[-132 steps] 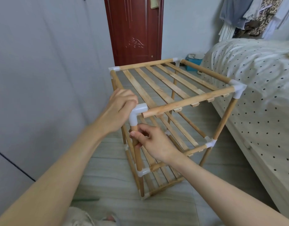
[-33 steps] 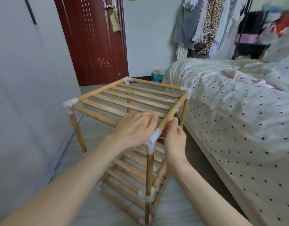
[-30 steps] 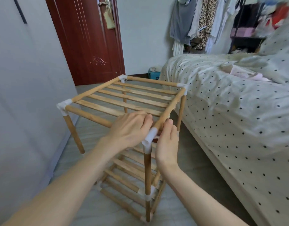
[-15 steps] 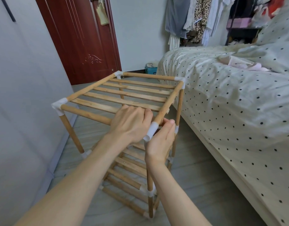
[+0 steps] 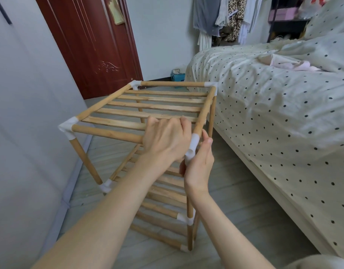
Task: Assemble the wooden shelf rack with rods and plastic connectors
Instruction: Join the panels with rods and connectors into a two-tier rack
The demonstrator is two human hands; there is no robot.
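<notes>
Two hands, left hand (image 5: 165,140) gripping rack (image 5: 155,105), right hand (image 5: 200,164) on corner connector (image 5: 192,147)

Floor (image 5: 235,206) is pale grey wood-look planks; the wooden rack (image 5: 157,111) stands directly on it, upright, legs down on white corner pieces; bed (image 5: 283,113) w/ dotted cover sits on the floor just right of the rack; a blue box (image 5: 178,76) rests on the floor at the far wall, betw. door and bed.
</notes>
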